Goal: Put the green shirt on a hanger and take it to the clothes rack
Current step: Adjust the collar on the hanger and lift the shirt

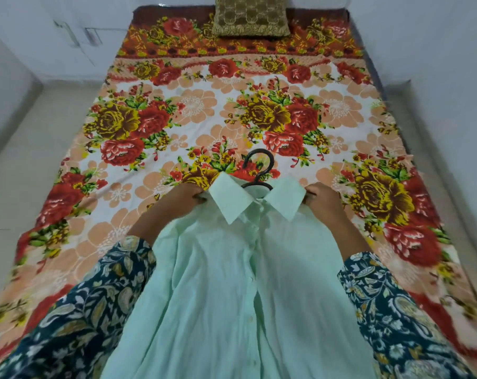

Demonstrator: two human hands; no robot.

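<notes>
The pale green shirt (231,283) hangs in front of me, buttoned, collar spread at the top. A dark hanger (259,170) sits inside it; only its hook and a bit of the neck show above the collar. My left hand (182,198) grips the shirt's left shoulder beside the collar. My right hand (323,199) grips the right shoulder. Both hands hold the shirt up over the near part of the bed. The hanger's arms are hidden under the fabric.
A bed with a floral sheet (204,110) fills the view. A gold-brown cushion (251,16) lies at its far end. Pale floor (21,160) runs along the left side, white walls behind. No clothes rack is in view.
</notes>
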